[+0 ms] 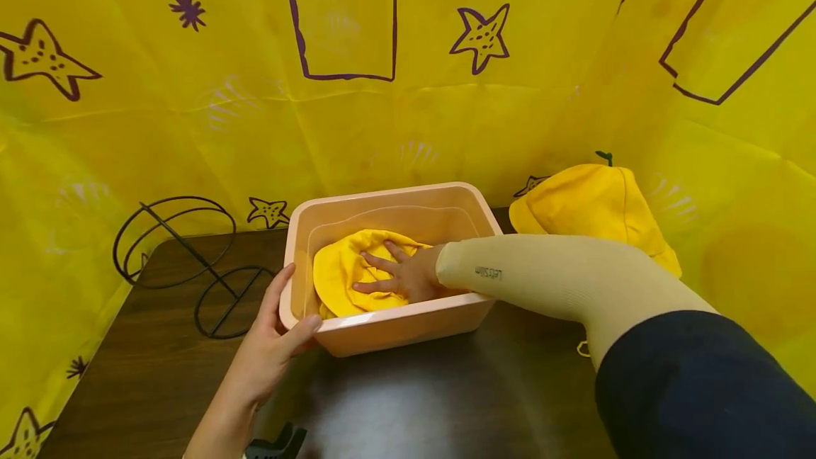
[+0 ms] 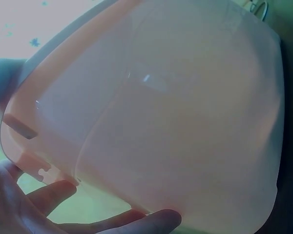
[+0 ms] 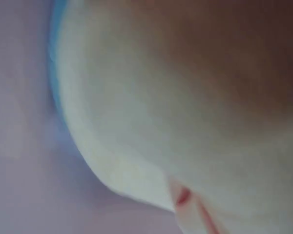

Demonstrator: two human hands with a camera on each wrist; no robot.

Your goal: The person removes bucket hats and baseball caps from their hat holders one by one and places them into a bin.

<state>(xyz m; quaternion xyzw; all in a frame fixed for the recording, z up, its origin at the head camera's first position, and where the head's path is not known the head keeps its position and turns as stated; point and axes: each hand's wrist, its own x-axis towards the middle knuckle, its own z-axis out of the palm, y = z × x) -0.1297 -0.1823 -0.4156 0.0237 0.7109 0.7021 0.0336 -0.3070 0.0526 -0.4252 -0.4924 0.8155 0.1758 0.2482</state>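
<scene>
A pink plastic bin (image 1: pixel 408 328) stands on the dark table, tilted slightly in the head view. My left hand (image 1: pixel 280 331) grips its near left corner, thumb over the rim and fingers along the outside. In the left wrist view those fingers (image 2: pixel 156 222) lie against the bin's wall (image 2: pixel 185 112). Inside the bin is a yellow cap (image 1: pixel 338 271), brim toward the left. My right hand (image 1: pixel 408 275) reaches in over the right side and presses on the cap with spread fingers. The right wrist view is mostly filled by a blurred pale surface.
A second yellow cap (image 1: pixel 586 200) with a green sprout on top sits at the back right. At the left stands a black wire rack (image 1: pixel 219 278) with looped rings. Yellow patterned cloth (image 1: pixel 357 126) hangs behind the dark wooden table (image 1: pixel 159 374).
</scene>
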